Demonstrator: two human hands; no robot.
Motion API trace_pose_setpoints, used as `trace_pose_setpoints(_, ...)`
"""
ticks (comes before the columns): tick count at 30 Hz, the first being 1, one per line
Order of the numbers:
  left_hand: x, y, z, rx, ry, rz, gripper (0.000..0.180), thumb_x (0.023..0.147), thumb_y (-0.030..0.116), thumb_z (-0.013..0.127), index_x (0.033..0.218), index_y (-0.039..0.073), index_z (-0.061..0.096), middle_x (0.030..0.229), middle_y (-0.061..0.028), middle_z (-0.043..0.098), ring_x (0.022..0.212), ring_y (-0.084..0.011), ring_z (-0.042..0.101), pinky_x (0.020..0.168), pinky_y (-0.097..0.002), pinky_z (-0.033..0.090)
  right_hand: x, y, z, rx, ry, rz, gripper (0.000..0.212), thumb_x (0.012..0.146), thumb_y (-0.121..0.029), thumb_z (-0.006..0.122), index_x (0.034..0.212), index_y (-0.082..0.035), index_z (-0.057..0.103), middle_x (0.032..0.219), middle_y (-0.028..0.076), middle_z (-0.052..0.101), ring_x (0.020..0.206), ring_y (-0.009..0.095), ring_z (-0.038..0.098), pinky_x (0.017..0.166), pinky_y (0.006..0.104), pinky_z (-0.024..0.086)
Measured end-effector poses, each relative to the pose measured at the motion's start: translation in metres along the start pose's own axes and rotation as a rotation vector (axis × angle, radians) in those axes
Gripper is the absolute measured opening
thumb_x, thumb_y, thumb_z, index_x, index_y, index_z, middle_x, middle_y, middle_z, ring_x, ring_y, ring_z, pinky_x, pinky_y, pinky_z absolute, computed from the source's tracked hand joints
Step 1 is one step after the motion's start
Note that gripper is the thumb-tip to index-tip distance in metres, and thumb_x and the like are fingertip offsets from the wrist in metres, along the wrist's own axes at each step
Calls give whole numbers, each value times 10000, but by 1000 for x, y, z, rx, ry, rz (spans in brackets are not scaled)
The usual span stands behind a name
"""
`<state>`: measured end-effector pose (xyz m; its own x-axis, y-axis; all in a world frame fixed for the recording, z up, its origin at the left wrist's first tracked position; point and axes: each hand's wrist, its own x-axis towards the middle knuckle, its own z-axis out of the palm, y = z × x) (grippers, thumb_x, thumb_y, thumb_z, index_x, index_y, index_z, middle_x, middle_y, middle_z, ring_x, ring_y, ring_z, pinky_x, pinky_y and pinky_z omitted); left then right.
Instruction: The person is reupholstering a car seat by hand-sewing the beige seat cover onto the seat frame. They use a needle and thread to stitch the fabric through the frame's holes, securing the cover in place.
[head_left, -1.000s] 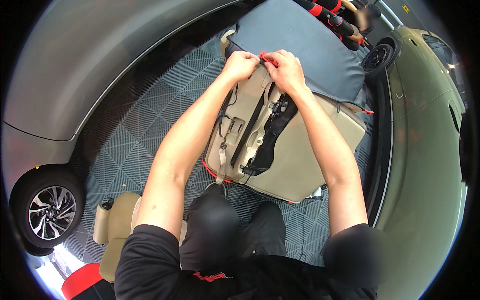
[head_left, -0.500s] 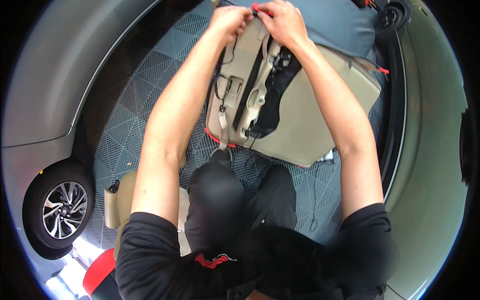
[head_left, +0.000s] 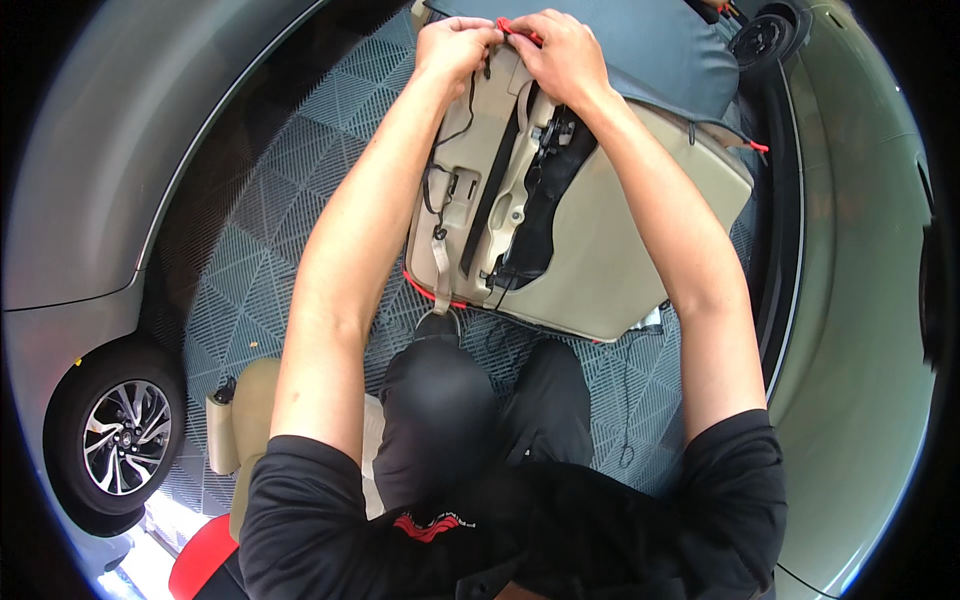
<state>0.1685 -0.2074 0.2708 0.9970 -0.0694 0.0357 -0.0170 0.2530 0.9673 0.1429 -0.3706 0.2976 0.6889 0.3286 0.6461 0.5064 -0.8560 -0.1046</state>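
Head view, right hand [head_left: 562,58] pinching a red strip [head_left: 504,25] between nearly closed fingers, left hand [head_left: 458,48] with fingers bunched just beside it, their hold unclear, beige car seat [head_left: 620,240] below the fingers, grey cover [head_left: 670,52] right of them.

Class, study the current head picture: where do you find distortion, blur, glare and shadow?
Head view: fisheye curves the grey car and green car; head view: a blurred patch covers the knee, while the left hand and right hand look sharper; head view: near-white glare below the wheel, dark shadow beneath the grey car.
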Motion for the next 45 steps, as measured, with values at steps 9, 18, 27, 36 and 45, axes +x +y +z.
trace_pose_setpoints(9,-4,-1,-11,142,-112,83,253,916,69,700,1146,-35,678,954,-91,756,807,-116,690,724,-244,541,3,-2,1,89,-7,74,135,885,-164,698,992,-83,704,935,90,695,926,308,654,834,434,521)
trace_pose_setpoints(18,-2,-1,-10,-21,-83,-50,182,929,35,678,1093,-28,728,894,-61,727,689,-80,576,630,-225,493,3,-3,1,165,3,124,110,884,-157,684,967,-91,711,956,83,709,938,326,659,845,444,524)
trace_pose_setpoints(27,-3,4,-10,-127,-44,-9,370,874,-12,719,1220,-48,592,899,-86,718,659,-90,602,562,-224,486,0,-1,4,101,62,-8,108,876,-117,709,979,-86,720,928,81,693,901,303,655,811,421,527)
trace_pose_setpoints(36,-4,11,-5,-349,-16,-118,296,874,1,742,1127,-30,590,870,-105,702,673,-110,653,548,-226,536,-1,-3,3,14,43,-88,114,927,-161,650,997,-146,738,956,67,682,932,303,643,844,443,494)
trace_pose_setpoints(45,7,-7,-14,155,-99,300,185,918,81,678,1086,5,695,937,-75,739,807,-141,694,736,-287,565,6,-2,4,165,58,-7,125,911,-106,655,993,-98,749,949,107,698,925,333,662,834,433,527)
